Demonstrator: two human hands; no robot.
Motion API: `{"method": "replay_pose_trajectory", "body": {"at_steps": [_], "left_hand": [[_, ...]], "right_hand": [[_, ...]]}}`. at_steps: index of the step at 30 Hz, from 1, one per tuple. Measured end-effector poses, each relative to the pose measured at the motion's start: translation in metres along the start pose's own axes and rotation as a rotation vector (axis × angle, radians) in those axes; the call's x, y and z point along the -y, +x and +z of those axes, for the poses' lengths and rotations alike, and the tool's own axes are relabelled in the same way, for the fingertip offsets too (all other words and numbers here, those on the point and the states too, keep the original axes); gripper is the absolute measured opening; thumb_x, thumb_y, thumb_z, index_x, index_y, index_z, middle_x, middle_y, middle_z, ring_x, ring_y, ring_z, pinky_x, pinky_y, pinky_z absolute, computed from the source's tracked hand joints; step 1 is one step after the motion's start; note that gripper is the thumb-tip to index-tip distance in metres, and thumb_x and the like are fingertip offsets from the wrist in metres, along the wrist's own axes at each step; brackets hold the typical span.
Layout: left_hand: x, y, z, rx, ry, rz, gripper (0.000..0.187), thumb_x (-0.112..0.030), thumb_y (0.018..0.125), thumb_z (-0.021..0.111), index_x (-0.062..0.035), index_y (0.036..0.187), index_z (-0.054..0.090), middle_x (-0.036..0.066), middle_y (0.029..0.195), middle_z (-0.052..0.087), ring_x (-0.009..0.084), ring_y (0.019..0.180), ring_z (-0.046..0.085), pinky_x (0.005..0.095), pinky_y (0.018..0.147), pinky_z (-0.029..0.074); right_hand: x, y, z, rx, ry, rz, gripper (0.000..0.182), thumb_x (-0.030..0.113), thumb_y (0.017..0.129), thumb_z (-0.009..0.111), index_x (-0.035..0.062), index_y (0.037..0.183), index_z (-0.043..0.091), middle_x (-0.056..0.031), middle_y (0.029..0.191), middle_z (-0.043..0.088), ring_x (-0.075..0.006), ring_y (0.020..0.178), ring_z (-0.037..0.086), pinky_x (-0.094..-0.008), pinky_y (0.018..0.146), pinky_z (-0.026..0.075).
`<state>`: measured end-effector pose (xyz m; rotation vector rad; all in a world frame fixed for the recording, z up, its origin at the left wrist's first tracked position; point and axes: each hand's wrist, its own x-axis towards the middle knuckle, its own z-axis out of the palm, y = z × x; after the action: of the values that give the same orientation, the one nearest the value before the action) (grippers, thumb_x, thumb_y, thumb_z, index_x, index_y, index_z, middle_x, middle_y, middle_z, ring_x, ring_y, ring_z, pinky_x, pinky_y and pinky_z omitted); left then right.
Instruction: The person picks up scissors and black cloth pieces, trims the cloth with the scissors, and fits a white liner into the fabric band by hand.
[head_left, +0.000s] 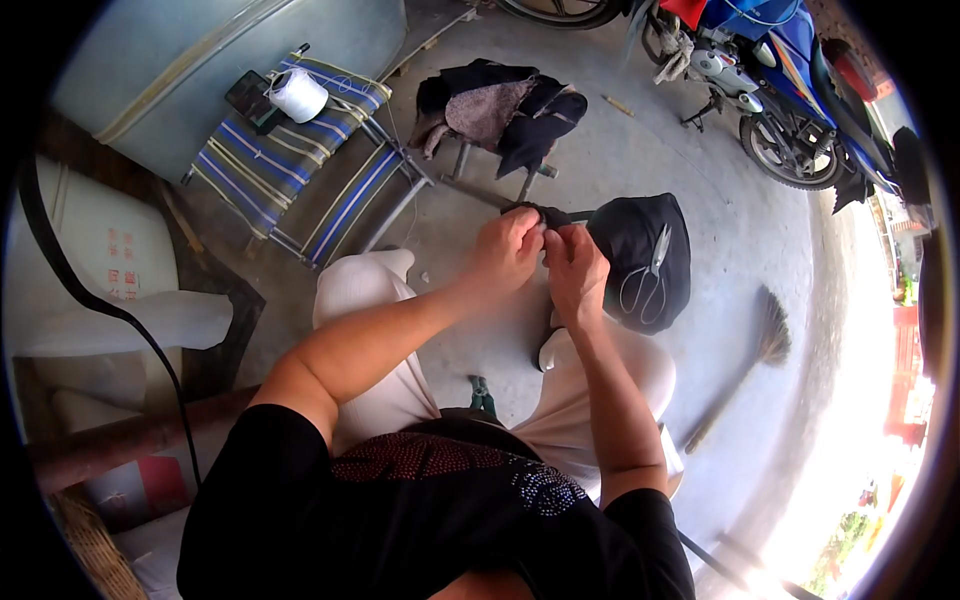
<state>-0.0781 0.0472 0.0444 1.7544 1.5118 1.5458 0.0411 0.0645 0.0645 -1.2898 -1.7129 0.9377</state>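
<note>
In the head view, my left hand (508, 243) and my right hand (577, 268) meet in front of my knees, fingers pinched close together. Between them shows the edge of a small piece of dark fabric (548, 212), partly hidden by the fingers. Whether a needle or thread is in the pinch is too small to tell. Just right of my right hand, a black cloth bundle (625, 235) rests by my knee, with metal scissors (655, 262) lying on top. A white cone of thread (298, 95) stands on a striped folding chair (255, 165) at the upper left.
A stool topped with dark and brown cloth (490, 110) stands ahead. A blue motorcycle (800, 90) is parked at the upper right, and a broom (765, 340) lies on the floor at right. White sacks (110, 250) sit on the left, near a black cable (110, 310).
</note>
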Motion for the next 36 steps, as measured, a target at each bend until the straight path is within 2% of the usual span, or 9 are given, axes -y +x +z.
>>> {"method": "replay_pose_trajectory", "body": {"at_steps": [7, 14, 17, 20, 25, 27, 29, 34, 36], "left_hand": [[-0.001, 0.004, -0.009, 0.021, 0.034, 0.182, 0.008, -0.002, 0.078, 0.048, 0.003, 0.077, 0.041, 0.018, 0.073, 0.048, 0.0376, 0.065, 0.046, 0.0396, 0.056, 0.038], [-0.008, -0.004, -0.007, 0.079, -0.101, 0.002, 0.01, -0.007, 0.086, 0.044, 0.0035, 0.085, 0.046, 0.019, 0.069, 0.049, 0.0363, 0.062, 0.047, 0.0366, 0.055, 0.038], [-0.012, -0.006, -0.005, 0.034, -0.219, -0.076, 0.017, -0.013, 0.089, 0.044, 0.0038, 0.087, 0.048, 0.015, 0.067, 0.051, 0.0253, 0.059, 0.05, 0.0317, 0.055, 0.039], [-0.009, -0.004, -0.002, 0.087, -0.389, -0.158, 0.03, -0.024, 0.093, 0.041, 0.0021, 0.081, 0.05, 0.0, 0.063, 0.042, 0.0073, 0.062, 0.035, 0.0234, 0.054, 0.034], [-0.016, 0.008, -0.027, 0.304, -0.644, -0.293, 0.046, -0.043, 0.091, 0.04, -0.0008, 0.075, 0.049, -0.003, 0.061, 0.038, 0.006, 0.06, 0.032, 0.022, 0.052, 0.032], [-0.012, 0.012, -0.027, 0.312, -0.388, -0.088, 0.046, -0.043, 0.09, 0.042, 0.0001, 0.079, 0.053, -0.002, 0.063, 0.045, 0.0057, 0.061, 0.037, 0.0221, 0.053, 0.035], [-0.018, 0.01, -0.029, 0.341, -0.37, -0.144, 0.044, -0.041, 0.09, 0.044, 0.0006, 0.082, 0.054, -0.001, 0.064, 0.048, 0.0059, 0.061, 0.038, 0.0221, 0.054, 0.036], [-0.006, 0.012, -0.027, 0.352, -0.515, -0.302, 0.027, -0.024, 0.087, 0.051, 0.0008, 0.078, 0.052, 0.002, 0.06, 0.047, 0.0067, 0.06, 0.04, 0.0238, 0.053, 0.037], [-0.013, 0.012, -0.033, 0.361, -0.375, -0.258, 0.023, -0.019, 0.086, 0.051, 0.001, 0.075, 0.049, 0.004, 0.059, 0.044, 0.0078, 0.058, 0.038, 0.0254, 0.052, 0.036]], "right_hand": [[0.011, -0.001, -0.007, 0.129, -0.043, -0.047, 0.029, 0.024, 0.084, 0.059, -0.0006, 0.07, 0.05, -0.0043, 0.054, 0.051, -0.0107, 0.049, 0.047, -0.0253, 0.047, 0.038], [-0.01, -0.002, 0.001, 0.157, 0.247, 0.014, 0.03, 0.017, 0.086, 0.052, 0.002, 0.062, 0.043, 0.0014, 0.051, 0.039, -0.0058, 0.048, 0.033, -0.0242, 0.042, 0.03], [0.002, -0.007, 0.0, 0.132, 0.469, 0.051, 0.033, 0.019, 0.088, 0.049, 0.0044, 0.06, 0.04, 0.0038, 0.052, 0.037, -0.0049, 0.049, 0.032, -0.0222, 0.043, 0.028], [0.014, -0.013, -0.005, 0.131, 0.625, 0.153, 0.035, 0.021, 0.089, 0.047, 0.0056, 0.059, 0.038, 0.0053, 0.053, 0.034, -0.0044, 0.05, 0.031, -0.0204, 0.044, 0.027], [0.015, -0.009, -0.012, 0.248, 0.598, 0.079, 0.035, 0.019, 0.09, 0.046, 0.0051, 0.06, 0.038, 0.0045, 0.053, 0.034, -0.005, 0.05, 0.032, -0.0209, 0.044, 0.028], [0.012, -0.007, -0.013, 0.275, 0.536, 0.026, 0.034, 0.019, 0.091, 0.046, 0.0046, 0.06, 0.038, 0.0038, 0.053, 0.035, -0.0053, 0.05, 0.033, -0.0214, 0.044, 0.029], [0.004, -0.003, -0.015, 0.27, 0.317, -0.035, 0.033, 0.019, 0.09, 0.047, 0.003, 0.062, 0.04, 0.0015, 0.054, 0.038, -0.0061, 0.051, 0.035, -0.0225, 0.045, 0.031], [0.007, 0.0, -0.013, 0.253, 0.339, -0.077, 0.032, 0.018, 0.089, 0.048, 0.0006, 0.062, 0.041, -0.0007, 0.052, 0.039, -0.0074, 0.051, 0.035, -0.0235, 0.046, 0.032], [0.005, 0.002, -0.012, 0.226, 0.301, -0.103, 0.032, 0.018, 0.088, 0.049, -0.0004, 0.062, 0.043, -0.0011, 0.052, 0.04, -0.0081, 0.051, 0.034, -0.0237, 0.046, 0.033]]}}
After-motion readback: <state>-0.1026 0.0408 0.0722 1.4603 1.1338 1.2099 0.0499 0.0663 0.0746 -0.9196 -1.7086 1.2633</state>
